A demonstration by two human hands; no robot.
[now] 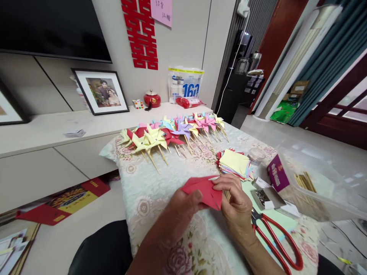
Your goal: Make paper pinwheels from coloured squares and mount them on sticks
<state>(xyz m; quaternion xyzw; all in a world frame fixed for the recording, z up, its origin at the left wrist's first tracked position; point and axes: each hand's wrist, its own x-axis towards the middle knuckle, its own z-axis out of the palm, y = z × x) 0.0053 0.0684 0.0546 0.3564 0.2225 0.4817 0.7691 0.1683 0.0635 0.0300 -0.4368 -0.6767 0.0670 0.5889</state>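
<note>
A piece of red paper (205, 191), cut and partly folded, is between my two hands above the tablecloth. My left hand (185, 206) grips its left side, thumb on top. On the right edge, my right hand (235, 194) pinches the paper; a bit of wooden stick shows by its fingers. Beyond them lies a stack of coloured paper squares (235, 162) with a yellow sheet on top. Red-handled pliers (276, 233) rest right of my right hand, near an open small box of metal fasteners (262, 198).
Several finished paper pinwheels (180, 130) on sticks lie along the table's far side. A clear plastic bin (318, 198) with wooden sticks (305, 181) stands at the right edge. Behind, a white cabinet (97, 124) holds a picture frame (100, 91) and a red jar (152, 100).
</note>
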